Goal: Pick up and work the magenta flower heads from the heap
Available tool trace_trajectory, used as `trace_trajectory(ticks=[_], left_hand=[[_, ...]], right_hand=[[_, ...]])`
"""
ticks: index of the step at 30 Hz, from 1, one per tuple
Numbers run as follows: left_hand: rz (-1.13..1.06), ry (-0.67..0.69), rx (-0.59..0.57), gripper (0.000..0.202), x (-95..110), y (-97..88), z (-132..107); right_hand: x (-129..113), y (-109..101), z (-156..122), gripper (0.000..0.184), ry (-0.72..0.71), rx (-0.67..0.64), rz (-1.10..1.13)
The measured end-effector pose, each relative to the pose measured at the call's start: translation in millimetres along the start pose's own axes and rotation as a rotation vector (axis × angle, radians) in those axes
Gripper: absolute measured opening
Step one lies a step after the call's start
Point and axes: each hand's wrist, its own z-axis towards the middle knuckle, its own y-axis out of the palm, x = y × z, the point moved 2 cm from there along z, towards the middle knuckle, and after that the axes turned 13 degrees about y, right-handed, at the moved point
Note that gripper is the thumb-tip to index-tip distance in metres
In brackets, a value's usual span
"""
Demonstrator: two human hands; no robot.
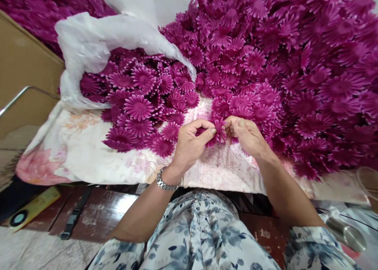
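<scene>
Between my two hands is a magenta artificial flower head (220,130) with narrow petals. My left hand (193,138), with a metal watch on its wrist, pinches the flower's left edge between thumb and forefinger. At the flower's right side, my right hand (246,134) has its fingers curled together, touching or nearly touching the petals; what lies between those fingertips is hidden. Loose flower heads (138,107) spill from a white plastic bag (85,37) to the left. A large heap of the same flower heads (313,77) rises on the right.
A floral cloth (103,159) covers the work surface. Cardboard (26,53) and a bent metal rod (28,89) stand at the left. Below lie a yellow object (35,207) and a black buckle strap (72,219). A metal cup (348,232) sits at lower right.
</scene>
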Motion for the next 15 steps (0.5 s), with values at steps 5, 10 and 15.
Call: trace_trajectory(ticks=[5, 10, 15], left_hand=[[-0.247, -0.183, 0.104, 0.004, -3.5, 0.7, -1.9], [-0.267, -0.224, 0.110, 0.005, -1.7, 0.5, -3.5], [-0.244, -0.126, 0.123, 0.005, 0.9, -1.2, -2.1]], right_hand=[[-1.7, 3.7, -0.4, 0.025, -0.032, 0.007, -0.070], [-1.0, 5.6, -1.1, 0.019, -0.118, 0.088, -0.148], [0.3, -0.3, -2.7, 0.015, -0.167, 0.218, -0.115]])
